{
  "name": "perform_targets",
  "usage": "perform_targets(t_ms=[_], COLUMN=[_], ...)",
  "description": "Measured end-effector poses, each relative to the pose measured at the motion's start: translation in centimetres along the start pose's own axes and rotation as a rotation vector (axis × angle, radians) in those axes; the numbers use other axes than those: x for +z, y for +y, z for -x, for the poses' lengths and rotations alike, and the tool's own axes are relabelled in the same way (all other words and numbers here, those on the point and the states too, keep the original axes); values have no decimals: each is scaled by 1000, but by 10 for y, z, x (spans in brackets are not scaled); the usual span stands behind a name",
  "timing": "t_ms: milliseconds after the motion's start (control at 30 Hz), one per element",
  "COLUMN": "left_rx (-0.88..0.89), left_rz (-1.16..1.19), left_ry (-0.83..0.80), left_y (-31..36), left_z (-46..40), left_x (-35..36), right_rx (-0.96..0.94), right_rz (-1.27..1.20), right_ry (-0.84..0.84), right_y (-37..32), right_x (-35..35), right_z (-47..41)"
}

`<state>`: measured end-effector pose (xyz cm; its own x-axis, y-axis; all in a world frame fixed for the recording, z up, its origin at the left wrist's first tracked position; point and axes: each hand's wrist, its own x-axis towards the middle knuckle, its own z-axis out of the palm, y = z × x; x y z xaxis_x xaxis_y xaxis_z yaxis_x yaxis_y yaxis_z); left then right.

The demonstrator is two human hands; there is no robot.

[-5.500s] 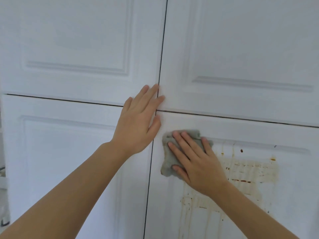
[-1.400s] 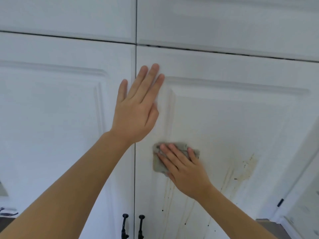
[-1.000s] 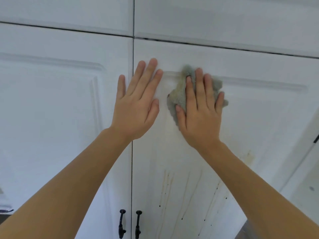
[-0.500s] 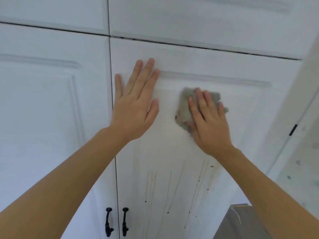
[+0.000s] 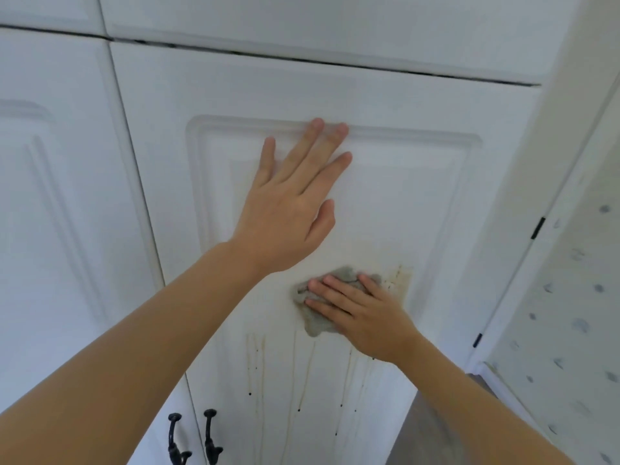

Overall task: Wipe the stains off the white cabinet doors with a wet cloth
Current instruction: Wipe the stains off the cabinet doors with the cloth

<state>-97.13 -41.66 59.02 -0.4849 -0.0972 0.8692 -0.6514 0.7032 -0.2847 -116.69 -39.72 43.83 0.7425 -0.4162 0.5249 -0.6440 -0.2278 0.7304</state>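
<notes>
Shut white cabinet door on the right, nothing of the inside visible. Pressed flat against its raised panel: left hand, fingers straight and spread, fingertips reaching the top moulding of the panel, holding nothing. Lower down on the same panel: right hand, fingers straight and slightly spread, laid over a grey cloth and pressing it to the door. Cloth crumpled, showing past the fingertips at the left and above the knuckles. Just right of the cloth, touching its edge: a yellowish-brown smear with dark specks. Below the cloth: thin brown drip streaks running down the door, ending in dark dots. Upper part of the panel around the left hand white, with only a faint yellowish tinge.

Left of this door, across a narrow dark gap: second white door, same raised moulding, also shut. Two black handles side by side at the bottom, one on each door beside the gap. Above both doors, across a dark horizontal gap: upper cabinet fronts, white. At the right: a white frame slanting down, with small black hinges, and beyond it a pale wall dotted with grey marks. At the bottom right: a strip of grey surface, too little seen to tell what.
</notes>
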Motion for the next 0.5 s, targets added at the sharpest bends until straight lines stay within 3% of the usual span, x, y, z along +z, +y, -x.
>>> perform_targets(t_ms=[67,200,300,367,500], left_rx=[-1,-31,-20,-2,13], left_rz=[29,17,-77,-145,-201], left_ry=[1,82,152,176,193], left_y=[6,15,17,16,15], left_z=[-8,-19,-20,-20,-18], left_x=[4,16,26,33,37], right_rx=[61,656,953,990,802], right_rz=[-10,-124,-273,-320,-242], right_ry=[41,201,336,297,0], right_y=[38,109,96,68,-3], right_x=[-17,-47,-42,-26,8], right_z=[-7,-32,-44,-29,45])
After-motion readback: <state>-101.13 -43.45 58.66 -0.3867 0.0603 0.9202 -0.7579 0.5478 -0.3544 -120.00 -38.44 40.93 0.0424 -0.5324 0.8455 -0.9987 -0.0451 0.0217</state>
